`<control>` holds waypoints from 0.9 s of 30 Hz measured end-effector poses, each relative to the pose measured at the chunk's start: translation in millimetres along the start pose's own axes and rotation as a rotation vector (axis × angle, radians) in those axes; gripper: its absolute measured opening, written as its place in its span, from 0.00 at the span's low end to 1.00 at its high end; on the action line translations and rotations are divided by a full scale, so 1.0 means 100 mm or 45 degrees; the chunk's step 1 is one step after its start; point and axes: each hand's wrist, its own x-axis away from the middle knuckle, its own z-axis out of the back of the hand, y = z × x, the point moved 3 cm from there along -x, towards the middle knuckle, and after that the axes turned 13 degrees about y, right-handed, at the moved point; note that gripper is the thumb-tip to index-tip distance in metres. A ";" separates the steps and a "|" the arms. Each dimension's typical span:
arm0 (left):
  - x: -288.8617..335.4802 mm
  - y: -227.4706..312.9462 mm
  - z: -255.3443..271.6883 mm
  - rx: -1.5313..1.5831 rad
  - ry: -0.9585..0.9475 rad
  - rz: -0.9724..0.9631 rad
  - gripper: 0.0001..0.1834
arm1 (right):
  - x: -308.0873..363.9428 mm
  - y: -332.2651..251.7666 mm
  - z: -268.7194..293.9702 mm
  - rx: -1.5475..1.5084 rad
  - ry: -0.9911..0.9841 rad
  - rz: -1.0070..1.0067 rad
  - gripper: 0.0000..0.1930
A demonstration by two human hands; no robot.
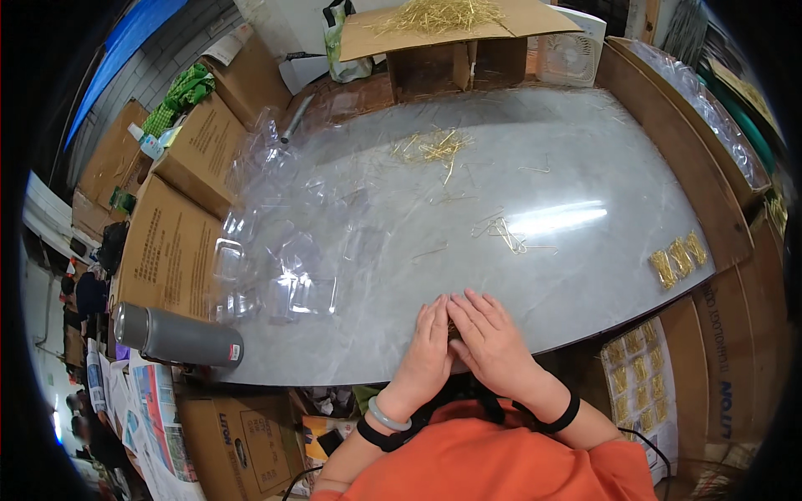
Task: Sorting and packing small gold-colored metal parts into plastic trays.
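Nearest, at the bench's (585, 275) front edge, the left hand (426, 351) and right hand (493, 344) lean together like a low tent. The left fingers lie straight and close together; the right fingers are also straight, with slight gaps. A little gold wire (453, 331) shows in the space between the palms; whether any of it is pinched, I cannot tell.

To the left stands a grey bottle (188, 336), tipped-looking at the picture's bent rim. To the right, three gold bundles (682, 258) lie side by side near the bench edge.

Further in, clear plastic boxes (301, 284) cover the left side, and loose wire hooks (510, 237) lie mid-bench. Beyond them is a small gold heap (436, 147), and at the back a larger pile (443, 15) sits on a cardboard sheet (535, 25).

The wire should be light, stiff and smooth, apt to slide and snag. Single hooks are probably best lifted by the straight part, clusters gathered between both palms, bundles gripped round the middle.
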 end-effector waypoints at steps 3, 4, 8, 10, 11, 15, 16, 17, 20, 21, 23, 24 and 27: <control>0.03 0.01 0.02 0.044 0.009 0.097 0.45 | 0.04 0.08 -0.09 0.079 -0.043 0.036 0.26; 0.01 0.03 0.03 0.022 0.020 0.074 0.45 | 0.02 0.10 -0.09 0.021 -0.067 0.033 0.26; -0.01 0.03 0.05 0.020 0.042 0.023 0.45 | 0.02 0.14 -0.07 -0.058 -0.121 0.008 0.25; -0.01 0.06 0.05 0.028 0.081 0.118 0.44 | 0.03 0.10 -0.05 -0.021 -0.120 0.014 0.24; -0.01 0.09 0.05 0.032 0.101 0.166 0.43 | 0.04 0.08 -0.04 -0.003 -0.119 0.018 0.24; 0.15 0.18 0.12 -0.396 0.211 0.077 0.41 | 0.12 0.04 -0.05 0.095 -0.079 0.058 0.24; 0.22 0.20 0.16 -0.438 0.200 0.093 0.40 | 0.13 0.03 -0.05 0.102 -0.072 0.058 0.24; 0.28 0.19 0.21 -0.480 0.188 0.109 0.39 | 0.12 0.02 -0.05 0.109 -0.066 0.058 0.24; 0.39 0.13 0.29 -0.627 0.113 0.057 0.35 | 0.11 0.02 -0.06 0.102 -0.052 0.027 0.24; 0.41 0.13 0.27 -0.646 0.097 0.051 0.34 | 0.12 0.02 -0.07 0.100 -0.053 0.022 0.24; 0.39 0.19 0.23 -0.689 0.072 0.046 0.32 | 0.12 0.02 -0.07 0.088 -0.057 0.024 0.25; 0.37 0.21 0.20 -0.669 0.057 0.026 0.32 | 0.13 0.02 -0.07 0.104 -0.066 -0.010 0.25; 0.29 0.26 0.16 -0.622 0.018 -0.014 0.33 | 0.15 0.04 -0.03 0.139 -0.090 -0.065 0.24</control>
